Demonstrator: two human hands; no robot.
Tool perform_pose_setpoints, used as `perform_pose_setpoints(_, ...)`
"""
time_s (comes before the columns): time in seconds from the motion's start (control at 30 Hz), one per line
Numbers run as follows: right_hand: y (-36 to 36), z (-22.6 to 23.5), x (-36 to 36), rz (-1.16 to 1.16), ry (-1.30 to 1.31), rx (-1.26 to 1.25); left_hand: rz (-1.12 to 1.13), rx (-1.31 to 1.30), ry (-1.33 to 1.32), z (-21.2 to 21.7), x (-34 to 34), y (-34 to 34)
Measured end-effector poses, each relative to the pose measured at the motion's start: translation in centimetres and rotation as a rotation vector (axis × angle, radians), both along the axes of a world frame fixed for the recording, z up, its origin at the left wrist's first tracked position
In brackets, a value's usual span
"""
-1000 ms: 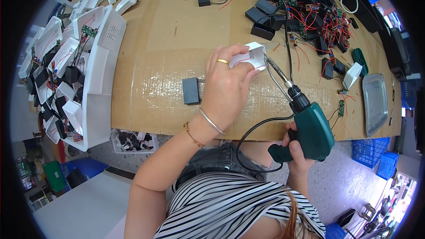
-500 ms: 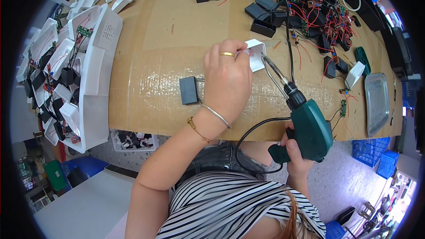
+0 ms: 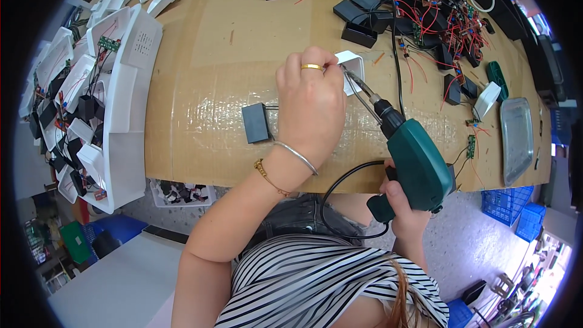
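Head view, white casing (image 3: 357, 65) on the table (image 3: 206, 85), left hand (image 3: 313, 100) at its left, fingers curled, hold unclear, right hand (image 3: 407, 212) to its lower right, wrapped round a green soldering gun (image 3: 419, 155) aimed at the casing, black box (image 3: 255, 123) to its lower left.

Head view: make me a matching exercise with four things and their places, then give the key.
Things
1. Green gun-shaped tool
2. Silver bangle
3. Shallow tray
4. White bin

Places
A. On the right part of the cardboard-topped table
B. Left of the table, filled with white casings and other parts
C. In the right hand
D. Around the left wrist

Pairs: 1-C, 2-D, 3-A, 4-B
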State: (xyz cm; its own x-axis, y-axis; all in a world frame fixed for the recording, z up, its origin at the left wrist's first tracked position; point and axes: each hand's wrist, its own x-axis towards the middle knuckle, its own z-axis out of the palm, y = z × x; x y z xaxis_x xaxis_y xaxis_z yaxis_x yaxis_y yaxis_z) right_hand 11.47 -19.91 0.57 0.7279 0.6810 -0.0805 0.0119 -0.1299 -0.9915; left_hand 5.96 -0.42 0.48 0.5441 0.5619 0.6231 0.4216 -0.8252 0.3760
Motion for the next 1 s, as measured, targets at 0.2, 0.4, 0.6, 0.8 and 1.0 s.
perform_pose_setpoints(0.2, 0.48, 0.24, 0.21, -0.022, 0.053, 0.051, -0.001, -0.009, 0.019, 0.21, 0.05, -0.03)
perform_pose_setpoints(0.4, 0.57, 0.27, 0.42, -0.008, 0.09, 0.051, -0.005, -0.003, 0.008, 0.29, 0.11, 0.0)
perform_pose_setpoints(0.6, 0.6, 0.24, 0.45, -0.008, 0.093, 0.046, 0.001, -0.011, 0.014, 0.39, 0.16, -0.1)
perform_pose_setpoints(0.8, 0.56, 0.43, 0.45, 0.003, 0.088, 0.018, -0.007, -0.017, 0.021, 0.51, 0.17, -0.05)
perform_pose_setpoints(1.0, 0.52, 0.76, 0.37, -0.001, 0.081, -0.081, -0.013, -0.011, 0.015, 0.5, 0.14, 0.0)
